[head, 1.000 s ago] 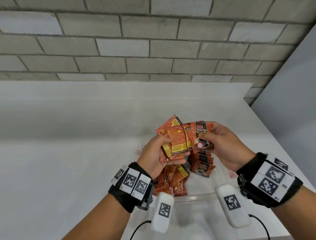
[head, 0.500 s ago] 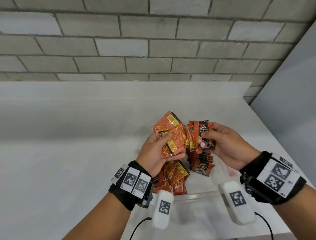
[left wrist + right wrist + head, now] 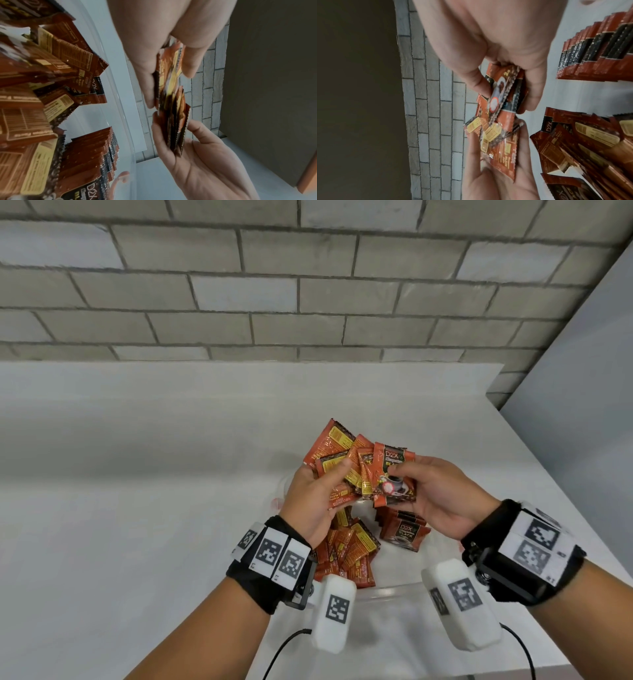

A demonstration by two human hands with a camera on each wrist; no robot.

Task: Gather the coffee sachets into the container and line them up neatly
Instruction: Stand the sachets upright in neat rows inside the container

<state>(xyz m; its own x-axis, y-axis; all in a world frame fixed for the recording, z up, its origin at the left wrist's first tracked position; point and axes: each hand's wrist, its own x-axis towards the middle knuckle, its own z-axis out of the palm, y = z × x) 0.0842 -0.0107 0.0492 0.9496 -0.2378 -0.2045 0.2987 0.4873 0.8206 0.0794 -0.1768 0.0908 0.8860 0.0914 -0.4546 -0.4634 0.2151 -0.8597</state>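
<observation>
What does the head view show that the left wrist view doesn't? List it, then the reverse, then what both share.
Head only: both wristbands, the front label of the sachet in the right hand.
Left wrist only: the held sachets edge-on, the aligned row's stepped edges.
Both: the two hands gripping sachets above the clear container.

Soft even light in the head view, brick wall (image 3: pixel 308 285) bowed by the lens, wrist views dimmer, motion-blurred sachets (image 3: pixel 34 94) at left edge.
</observation>
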